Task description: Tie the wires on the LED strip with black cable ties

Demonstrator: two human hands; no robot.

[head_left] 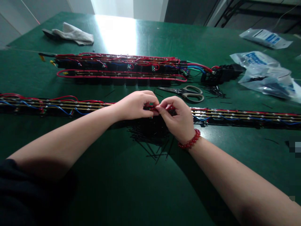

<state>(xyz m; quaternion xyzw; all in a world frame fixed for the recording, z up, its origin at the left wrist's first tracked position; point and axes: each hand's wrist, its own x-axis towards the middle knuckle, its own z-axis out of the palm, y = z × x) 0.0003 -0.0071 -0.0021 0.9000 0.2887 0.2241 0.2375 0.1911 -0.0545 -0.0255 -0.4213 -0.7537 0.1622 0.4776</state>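
Note:
A long black rail (246, 119) with brass strips and red and blue wires lies across the table, passing under both hands. At its middle, my left hand (138, 105) curls its thumb and fingers around a short stretch of red wire (152, 108). My right hand (180, 116), with a red bead bracelet at the wrist, pinches thumb against forefinger where that wire meets its fingertips. Anything smaller in the pinch is hidden. Just below the hands is a loose pile of thin black cable ties (150, 138), partly in shadow.
Behind the rail sits a wired bundle of shorter rails (122, 64) ending in a black connector (223, 73). Scissors (188, 92) lie in front of it. Plastic bags (265, 69) are at right; a whitish glove (74, 34) rests at the far left.

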